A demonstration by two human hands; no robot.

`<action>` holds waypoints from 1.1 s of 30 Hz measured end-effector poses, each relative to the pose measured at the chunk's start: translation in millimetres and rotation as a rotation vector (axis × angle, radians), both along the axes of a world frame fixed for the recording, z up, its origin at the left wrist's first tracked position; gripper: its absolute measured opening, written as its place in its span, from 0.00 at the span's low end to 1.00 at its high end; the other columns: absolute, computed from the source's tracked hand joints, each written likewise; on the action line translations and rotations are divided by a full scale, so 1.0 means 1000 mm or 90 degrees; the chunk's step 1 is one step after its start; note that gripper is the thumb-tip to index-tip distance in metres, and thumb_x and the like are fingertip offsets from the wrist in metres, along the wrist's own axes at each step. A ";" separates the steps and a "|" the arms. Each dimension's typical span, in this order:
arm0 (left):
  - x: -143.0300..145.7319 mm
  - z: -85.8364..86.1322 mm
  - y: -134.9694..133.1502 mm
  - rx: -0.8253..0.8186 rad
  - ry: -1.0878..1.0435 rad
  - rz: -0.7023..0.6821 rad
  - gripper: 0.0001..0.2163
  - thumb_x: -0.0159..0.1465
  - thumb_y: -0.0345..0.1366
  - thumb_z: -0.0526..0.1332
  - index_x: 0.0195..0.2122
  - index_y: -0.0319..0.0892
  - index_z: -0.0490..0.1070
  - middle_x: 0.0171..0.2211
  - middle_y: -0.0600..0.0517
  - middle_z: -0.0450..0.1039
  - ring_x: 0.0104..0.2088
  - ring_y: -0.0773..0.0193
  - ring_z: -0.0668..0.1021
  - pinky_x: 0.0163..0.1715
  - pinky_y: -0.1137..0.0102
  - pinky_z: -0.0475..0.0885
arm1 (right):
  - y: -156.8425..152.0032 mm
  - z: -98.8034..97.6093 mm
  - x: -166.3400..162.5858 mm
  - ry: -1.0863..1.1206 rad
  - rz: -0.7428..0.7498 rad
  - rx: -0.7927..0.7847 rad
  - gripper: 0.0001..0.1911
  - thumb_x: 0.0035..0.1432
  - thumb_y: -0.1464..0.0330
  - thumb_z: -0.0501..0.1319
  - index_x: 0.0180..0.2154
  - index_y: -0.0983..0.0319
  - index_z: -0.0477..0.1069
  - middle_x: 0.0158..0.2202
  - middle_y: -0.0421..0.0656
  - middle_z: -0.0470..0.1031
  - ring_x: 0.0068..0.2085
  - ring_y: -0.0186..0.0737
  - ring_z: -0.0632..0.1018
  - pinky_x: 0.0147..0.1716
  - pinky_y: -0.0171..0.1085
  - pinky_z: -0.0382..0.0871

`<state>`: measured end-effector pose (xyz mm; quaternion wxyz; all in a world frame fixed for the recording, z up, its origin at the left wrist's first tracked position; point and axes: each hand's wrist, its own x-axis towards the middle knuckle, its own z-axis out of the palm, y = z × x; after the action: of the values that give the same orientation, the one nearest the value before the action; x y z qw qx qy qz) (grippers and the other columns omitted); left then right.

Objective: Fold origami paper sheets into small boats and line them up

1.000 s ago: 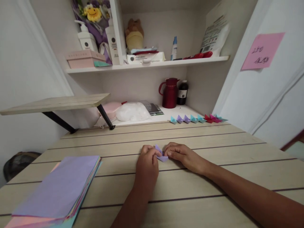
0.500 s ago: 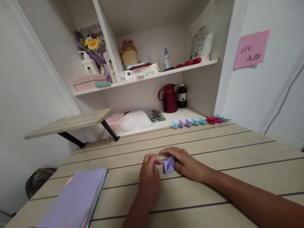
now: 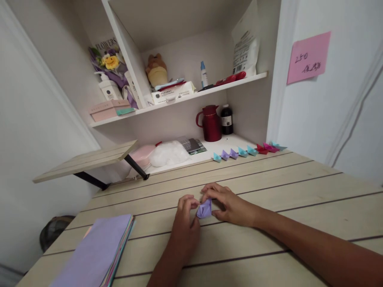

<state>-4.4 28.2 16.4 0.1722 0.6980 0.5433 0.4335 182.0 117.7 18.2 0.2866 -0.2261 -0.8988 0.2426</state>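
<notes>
A small folded piece of purple origami paper [image 3: 204,209] is between my two hands, just above or on the plank tabletop. My left hand [image 3: 186,223] has its thumb and index finger at the paper's left corner, pinching it. Arched over from the right, my right hand [image 3: 229,204] grips the paper with the index finger at its top edge and the thumb by its right side. Toward the back edge of the table stands a row of several folded paper boats, among them a purple boat [image 3: 233,154], a turquoise boat [image 3: 217,157] and a red boat [image 3: 262,149].
At the left front lies a stack of coloured paper [image 3: 95,249], purple sheet uppermost. Behind it a small raised wooden shelf [image 3: 86,159] stands on black legs. In the cabinet are a red jug [image 3: 211,124], a dark bottle [image 3: 227,120] and a white plastic bag [image 3: 169,154].
The purple paper has been turned and shifted slightly left in my fingers. My right fingers have curled in over its top. The camera view has shifted a little.
</notes>
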 end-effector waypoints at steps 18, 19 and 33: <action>0.002 -0.003 0.001 -0.065 -0.043 0.035 0.20 0.55 0.19 0.52 0.46 0.45 0.67 0.46 0.49 0.68 0.46 0.62 0.75 0.48 0.63 0.69 | -0.003 -0.001 -0.002 0.014 0.039 -0.003 0.17 0.49 0.75 0.64 0.42 0.56 0.68 0.44 0.43 0.72 0.48 0.45 0.72 0.50 0.45 0.62; 0.002 -0.004 0.001 -0.063 -0.038 0.034 0.20 0.55 0.19 0.52 0.46 0.45 0.67 0.46 0.49 0.68 0.46 0.61 0.75 0.48 0.63 0.69 | -0.002 -0.001 -0.002 0.017 0.051 -0.007 0.16 0.50 0.75 0.64 0.41 0.56 0.69 0.45 0.43 0.72 0.49 0.45 0.72 0.50 0.45 0.62; 0.005 -0.007 -0.001 -0.033 0.059 0.011 0.22 0.52 0.22 0.57 0.47 0.48 0.68 0.47 0.51 0.72 0.50 0.56 0.72 0.50 0.60 0.66 | -0.009 0.004 -0.002 0.029 0.100 -0.063 0.11 0.50 0.78 0.62 0.35 0.58 0.67 0.52 0.47 0.65 0.56 0.47 0.67 0.53 0.44 0.63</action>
<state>0.3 27.4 9.5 0.1611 0.7078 0.5678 0.3881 180.4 109.2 21.8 0.2758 -0.1634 -0.8938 0.3136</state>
